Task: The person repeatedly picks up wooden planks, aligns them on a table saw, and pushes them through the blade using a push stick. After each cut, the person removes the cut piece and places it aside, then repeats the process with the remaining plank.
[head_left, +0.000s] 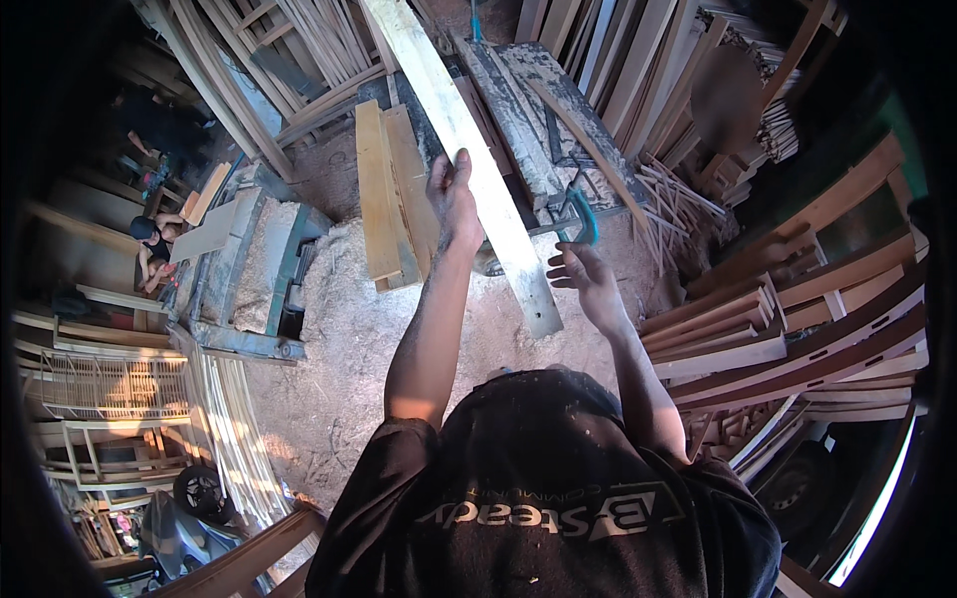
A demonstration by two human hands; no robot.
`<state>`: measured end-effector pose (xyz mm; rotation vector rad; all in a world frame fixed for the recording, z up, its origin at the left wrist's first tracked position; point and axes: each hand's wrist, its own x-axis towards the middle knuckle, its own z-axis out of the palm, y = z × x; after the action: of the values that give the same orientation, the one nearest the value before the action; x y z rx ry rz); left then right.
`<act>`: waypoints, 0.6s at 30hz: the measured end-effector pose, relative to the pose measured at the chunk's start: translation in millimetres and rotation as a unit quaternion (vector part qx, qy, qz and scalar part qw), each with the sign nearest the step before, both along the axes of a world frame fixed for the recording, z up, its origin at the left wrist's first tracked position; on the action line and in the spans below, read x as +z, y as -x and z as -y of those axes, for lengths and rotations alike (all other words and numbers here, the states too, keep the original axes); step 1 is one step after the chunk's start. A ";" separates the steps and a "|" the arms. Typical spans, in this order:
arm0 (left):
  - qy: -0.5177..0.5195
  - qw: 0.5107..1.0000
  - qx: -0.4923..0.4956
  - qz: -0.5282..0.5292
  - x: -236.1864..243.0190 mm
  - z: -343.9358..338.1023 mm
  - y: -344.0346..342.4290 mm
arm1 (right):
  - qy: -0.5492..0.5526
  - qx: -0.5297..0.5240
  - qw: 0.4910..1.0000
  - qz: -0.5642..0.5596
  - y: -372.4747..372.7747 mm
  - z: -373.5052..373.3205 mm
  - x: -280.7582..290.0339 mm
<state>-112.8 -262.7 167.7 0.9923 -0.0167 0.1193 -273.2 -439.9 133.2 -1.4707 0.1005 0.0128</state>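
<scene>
A long pale wooden plank [498, 204] slants across the middle, its near end in front of my body and its far end running past the top edge. My left hand [457, 204] is closed on the plank's left edge, with the thumb showing and the other fingers partly hidden. Just right of the near end, my right hand [590, 281] has its fingers apart and holds nothing; a small gap seems to part it from the wood. Beyond that hand, a teal curved piece [582, 215] rises beside a dusty machine table [583, 95].
Yellowish boards [376, 214] stand left of the plank. Sawdust covers the floor [329, 329]. A second dusty machine [254, 259] is at left, with a person [155, 249] beyond it. Stacked timber [718, 339] is close on my right; thin strips [678, 204] lie by the table.
</scene>
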 end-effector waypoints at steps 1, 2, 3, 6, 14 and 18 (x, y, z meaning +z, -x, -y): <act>0.001 1.000 0.017 -0.001 -2.1 4.0 -1.8 | 0.006 -0.010 1.000 0.011 7.4 8.4 -2.2; 0.012 0.999 0.037 -0.003 -4.0 8.2 -2.2 | 0.023 -0.041 0.999 -0.022 15.7 15.3 -3.1; 0.020 0.998 0.052 -0.011 -6.4 13.2 -0.8 | 0.079 -0.035 0.995 0.042 25.5 20.3 -3.2; 0.031 0.995 0.088 -0.033 -14.1 33.8 9.1 | 0.299 -0.042 0.948 0.101 58.1 25.4 -0.3; 0.056 0.997 0.006 -0.053 -52.8 64.4 37.2 | 0.441 -0.053 0.894 0.059 75.9 12.5 -50.8; -0.277 0.957 0.045 -0.076 -120.4 61.3 24.9 | 0.331 0.033 0.939 -0.084 79.2 21.0 -100.5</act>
<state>-137.7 -324.0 47.4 1.5633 0.1432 0.1253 -352.4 -460.9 32.7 -2.1476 0.2091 0.1751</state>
